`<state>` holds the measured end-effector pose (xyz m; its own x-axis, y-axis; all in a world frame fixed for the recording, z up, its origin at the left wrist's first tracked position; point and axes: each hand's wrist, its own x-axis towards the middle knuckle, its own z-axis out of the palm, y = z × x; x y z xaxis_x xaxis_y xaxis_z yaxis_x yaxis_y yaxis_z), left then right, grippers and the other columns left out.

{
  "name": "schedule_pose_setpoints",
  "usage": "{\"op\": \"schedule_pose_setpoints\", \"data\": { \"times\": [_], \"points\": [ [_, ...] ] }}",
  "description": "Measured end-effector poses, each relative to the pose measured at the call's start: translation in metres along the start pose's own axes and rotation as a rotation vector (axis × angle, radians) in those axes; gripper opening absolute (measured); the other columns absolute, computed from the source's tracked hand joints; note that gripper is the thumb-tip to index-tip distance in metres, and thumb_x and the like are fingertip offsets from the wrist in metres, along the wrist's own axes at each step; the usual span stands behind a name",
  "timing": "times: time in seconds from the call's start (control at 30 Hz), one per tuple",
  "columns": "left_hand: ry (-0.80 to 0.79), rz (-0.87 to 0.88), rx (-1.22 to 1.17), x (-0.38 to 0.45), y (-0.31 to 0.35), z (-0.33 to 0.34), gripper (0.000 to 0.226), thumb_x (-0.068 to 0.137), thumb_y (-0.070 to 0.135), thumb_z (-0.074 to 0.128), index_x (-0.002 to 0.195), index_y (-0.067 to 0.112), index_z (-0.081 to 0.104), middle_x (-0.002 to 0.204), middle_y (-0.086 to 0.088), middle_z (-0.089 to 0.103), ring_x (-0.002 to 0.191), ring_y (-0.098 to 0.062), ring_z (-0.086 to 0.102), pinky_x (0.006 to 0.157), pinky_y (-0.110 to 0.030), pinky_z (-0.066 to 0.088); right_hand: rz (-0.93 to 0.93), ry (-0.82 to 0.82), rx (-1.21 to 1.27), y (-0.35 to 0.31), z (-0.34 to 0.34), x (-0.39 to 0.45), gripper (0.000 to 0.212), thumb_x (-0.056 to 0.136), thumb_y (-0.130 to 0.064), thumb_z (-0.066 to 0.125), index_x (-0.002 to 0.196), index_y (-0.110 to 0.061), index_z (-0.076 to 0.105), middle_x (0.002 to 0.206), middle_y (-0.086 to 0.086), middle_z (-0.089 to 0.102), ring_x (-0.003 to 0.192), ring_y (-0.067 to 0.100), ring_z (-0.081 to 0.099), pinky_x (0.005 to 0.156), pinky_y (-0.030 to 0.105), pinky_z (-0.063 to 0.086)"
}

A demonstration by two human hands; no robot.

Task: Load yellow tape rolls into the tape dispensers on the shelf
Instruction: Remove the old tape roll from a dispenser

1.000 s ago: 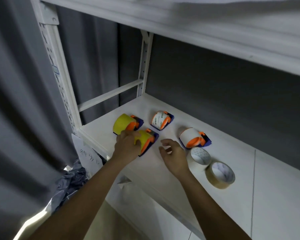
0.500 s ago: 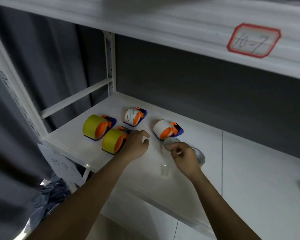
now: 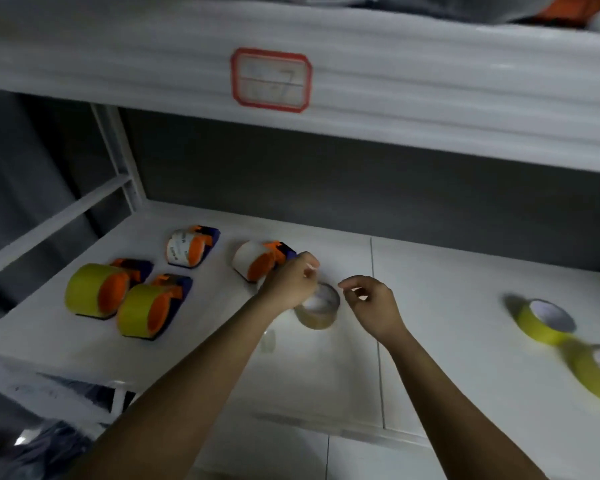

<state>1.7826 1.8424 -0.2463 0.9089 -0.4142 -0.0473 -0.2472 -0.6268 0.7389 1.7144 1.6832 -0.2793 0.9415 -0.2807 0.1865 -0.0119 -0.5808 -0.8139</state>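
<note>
A: Reaching over a white shelf [image 3: 447,341], a person's two bare hands meet above a loose clear tape roll [image 3: 317,308] lying flat near the middle of the board. What else is on that surface?

B: Four tape dispensers, orange and dark blue. At the left, two stand side by side and carry yellow tape: the far-left dispenser [image 3: 99,289] and the front dispenser [image 3: 149,310]. Behind them sits a back dispenser [image 3: 189,249] with a white printed roll, and a fourth, the white-roll dispenser [image 3: 260,259], stands just beside the left hand [image 3: 291,284].

A: And the hands themselves?

B: The left hand hovers over the clear roll with its fingers curled, thumb and forefinger close together; motion blur hides whether anything is pinched there, so I cannot tell. The right hand [image 3: 371,303] hangs just right of the roll, fingers loosely curled, holding nothing.

A: Where are the spare yellow rolls?

B: Well apart from both hands, at the right end of the shelf: one yellow tape roll [image 3: 546,322] lies flat, and a second yellow roll [image 3: 596,374] lies just in front of it, partly cut by the frame edge.

A: The room?

B: Dim. A dark grey back wall [image 3: 361,188] runs behind the shelf, a white upright post [image 3: 118,161] stands at the left, and an upper shelf edge [image 3: 430,91] overhead bears a red-bordered label [image 3: 271,81] whose writing is too blurred to read. A seam [image 3: 376,323] divides the shelf board
</note>
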Motion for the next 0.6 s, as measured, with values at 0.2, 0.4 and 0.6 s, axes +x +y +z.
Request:
{"op": "schedule_pose_setpoints", "data": {
  "times": [0.2,0.4,0.6],
  "points": [
    [0.016,-0.006,0.048,0.001,0.053,0.063,0.024,0.092,0.02,0.046,0.114,0.027,0.052,0.106,0.0,0.066,0.089,-0.018,0.062,0.084,-0.038,0.054,-0.009,-0.071,-0.099,0.044,-0.074,-0.004,0.019,0.088,-0.005,0.056,0.092,-0.016,0.071,0.092,-0.009,0.067,0.075,0.002,0.06,0.069,0.004,0.043],
    [0.04,0.032,0.107,-0.001,0.129,0.144,0.023,0.093,0.022,0.043,0.112,0.024,0.055,0.113,0.0,0.065,0.096,-0.021,0.061,0.087,-0.038,0.052,-0.063,-0.176,-0.239,0.096,-0.164,-0.018,0.018,0.088,-0.011,0.056,0.093,-0.02,0.07,0.089,-0.013,0.066,0.074,0.007,0.062,0.073,0.015,0.046],
    [0.039,0.029,0.155,-0.015,0.185,0.218,0.025,0.094,0.019,0.042,0.113,0.018,0.058,0.115,-0.002,0.064,0.1,-0.022,0.061,0.088,-0.037,0.051,-0.016,-0.154,-0.27,0.136,-0.235,-0.031,0.018,0.085,-0.008,0.055,0.087,-0.018,0.07,0.086,-0.006,0.07,0.076,0.016,0.064,0.076,0.026,0.05]
  ]
}}
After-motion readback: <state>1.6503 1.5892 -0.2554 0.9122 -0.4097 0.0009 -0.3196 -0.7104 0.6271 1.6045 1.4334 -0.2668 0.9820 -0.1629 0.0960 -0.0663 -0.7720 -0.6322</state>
